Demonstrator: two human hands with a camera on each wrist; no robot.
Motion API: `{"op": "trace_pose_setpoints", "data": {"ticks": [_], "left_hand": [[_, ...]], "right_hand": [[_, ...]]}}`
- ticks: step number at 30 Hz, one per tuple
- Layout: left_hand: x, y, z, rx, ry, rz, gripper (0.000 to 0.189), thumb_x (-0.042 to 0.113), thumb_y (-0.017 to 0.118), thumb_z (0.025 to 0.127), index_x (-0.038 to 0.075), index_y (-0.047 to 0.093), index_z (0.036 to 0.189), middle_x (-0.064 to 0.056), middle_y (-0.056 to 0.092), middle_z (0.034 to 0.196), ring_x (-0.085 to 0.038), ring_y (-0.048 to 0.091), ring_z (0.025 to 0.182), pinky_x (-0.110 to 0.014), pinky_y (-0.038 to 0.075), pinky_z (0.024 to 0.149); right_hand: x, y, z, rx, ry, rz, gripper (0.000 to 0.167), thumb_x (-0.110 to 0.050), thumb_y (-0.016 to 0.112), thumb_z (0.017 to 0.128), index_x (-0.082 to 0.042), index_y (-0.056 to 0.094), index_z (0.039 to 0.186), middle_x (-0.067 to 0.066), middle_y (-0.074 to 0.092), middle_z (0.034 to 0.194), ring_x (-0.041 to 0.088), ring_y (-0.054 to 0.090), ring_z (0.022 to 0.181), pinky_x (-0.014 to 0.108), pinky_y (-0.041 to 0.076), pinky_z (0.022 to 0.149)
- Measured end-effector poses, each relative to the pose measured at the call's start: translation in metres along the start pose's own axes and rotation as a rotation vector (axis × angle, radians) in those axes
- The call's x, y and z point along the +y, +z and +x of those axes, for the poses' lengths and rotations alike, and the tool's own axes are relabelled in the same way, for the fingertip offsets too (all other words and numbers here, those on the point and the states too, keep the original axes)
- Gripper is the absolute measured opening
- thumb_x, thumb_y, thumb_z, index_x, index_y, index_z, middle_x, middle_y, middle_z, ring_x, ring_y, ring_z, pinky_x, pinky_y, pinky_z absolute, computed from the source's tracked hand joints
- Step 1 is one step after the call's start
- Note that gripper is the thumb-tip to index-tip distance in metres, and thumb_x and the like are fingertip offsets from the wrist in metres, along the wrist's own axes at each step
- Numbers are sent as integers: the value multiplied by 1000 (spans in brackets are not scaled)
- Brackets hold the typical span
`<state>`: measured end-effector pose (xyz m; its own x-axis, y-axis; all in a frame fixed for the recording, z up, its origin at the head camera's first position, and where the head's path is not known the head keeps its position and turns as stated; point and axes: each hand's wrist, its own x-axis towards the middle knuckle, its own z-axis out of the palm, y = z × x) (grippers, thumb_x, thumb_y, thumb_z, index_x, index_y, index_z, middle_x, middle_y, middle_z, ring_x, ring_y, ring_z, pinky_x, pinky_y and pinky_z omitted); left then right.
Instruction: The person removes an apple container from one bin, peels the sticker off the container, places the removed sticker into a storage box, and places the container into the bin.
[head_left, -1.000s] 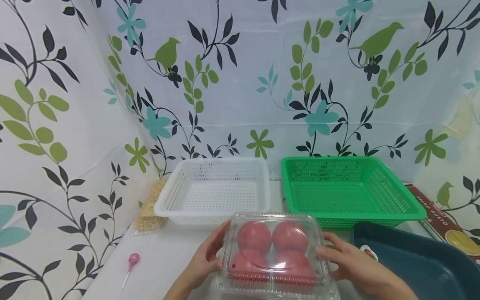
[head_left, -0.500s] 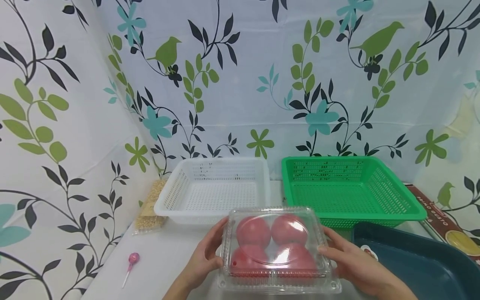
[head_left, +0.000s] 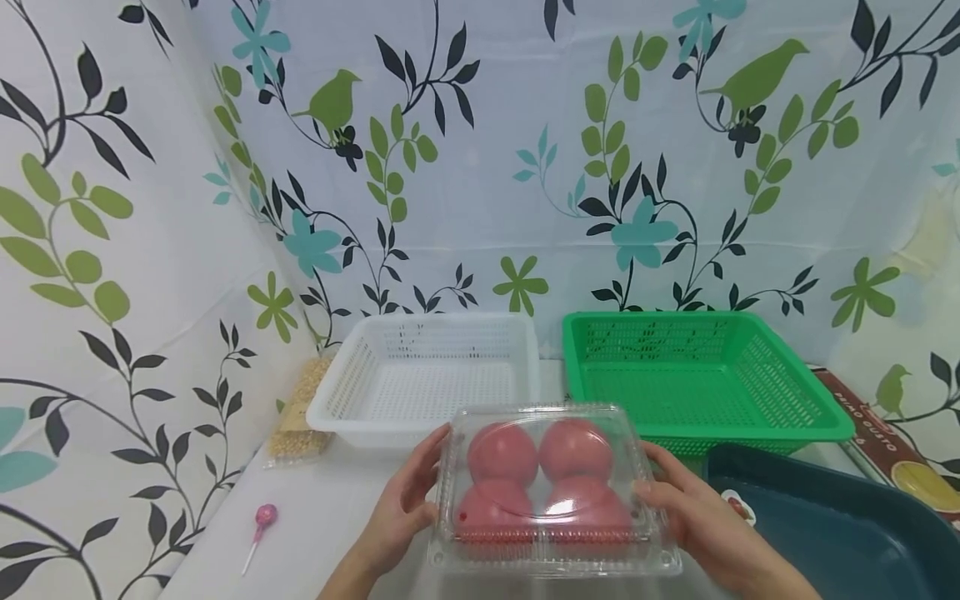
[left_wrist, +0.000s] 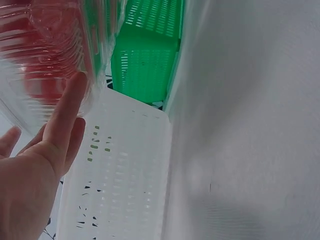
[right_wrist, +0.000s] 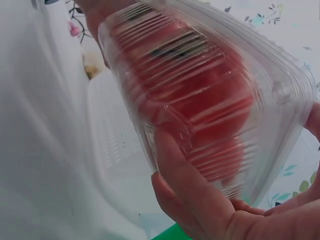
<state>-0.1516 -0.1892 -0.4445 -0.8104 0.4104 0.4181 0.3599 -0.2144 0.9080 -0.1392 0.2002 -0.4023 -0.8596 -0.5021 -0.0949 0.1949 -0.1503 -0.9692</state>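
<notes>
Clear plastic clamshell (head_left: 551,492) of four tomatoes (head_left: 540,483) grasped both sides: left grip (head_left: 401,517), right grip (head_left: 701,525), above worktop (head_left: 330,517), near white basket (head_left: 427,375).

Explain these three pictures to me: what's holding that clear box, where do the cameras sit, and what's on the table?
No machine here: a person's two bare hands. The wide picture comes from a head camera; the other two from cameras on each wrist. The left hand and right hand hold a clear box of tomatoes by its sides, a two-handed grip. Behind it stand a white basket and a green basket. A dark tray lies at right, a lollipop at left, on the white table.
</notes>
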Motion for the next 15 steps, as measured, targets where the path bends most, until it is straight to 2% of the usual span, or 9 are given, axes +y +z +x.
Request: {"op": "trace_pose_setpoints", "data": {"ticks": [3,5,7,10,12,15], "left_hand": [[4,0,1,18,6,-19,76,40,62,101,10,24,160,-14,36,155,-23,46,136,-39,49,100],[5,-1,1,54,-3,-17,71,37,58,103,9,26,159,-20,37,154,-24,48,134,-40,53,94],[8,1,0,131,-40,-4,62,31,54,105,8,30,158,-24,37,152,-25,50,132,-41,55,90],[10,2,0,268,-117,21,49,20,45,107,2,37,152,-25,44,144,-25,56,125,-39,57,86],[9,2,0,365,-174,33,43,15,43,108,-4,41,146,-21,52,134,-24,60,118,-38,58,84],[5,-2,1,475,-231,51,42,19,46,108,-11,46,137,-13,60,118,-20,64,107,-35,59,82]], "right_hand": [[-3,2,0,5,-12,43,54,-18,43,107,-20,20,156,4,55,131,27,64,110,49,55,90],[-5,3,1,22,-15,60,52,-18,45,106,-22,25,153,5,57,129,26,65,108,49,55,90],[-8,5,4,47,-13,60,51,-18,47,105,-23,28,152,6,60,125,26,66,106,48,56,88],[-14,7,9,84,6,43,60,-21,49,104,-17,20,156,5,61,124,25,65,105,47,55,89],[-20,8,13,96,21,27,65,-24,49,104,-13,14,158,5,61,123,24,65,105,47,55,89],[-28,9,18,110,34,1,75,-31,49,103,-8,5,160,4,57,126,21,64,107,44,55,90]]}}
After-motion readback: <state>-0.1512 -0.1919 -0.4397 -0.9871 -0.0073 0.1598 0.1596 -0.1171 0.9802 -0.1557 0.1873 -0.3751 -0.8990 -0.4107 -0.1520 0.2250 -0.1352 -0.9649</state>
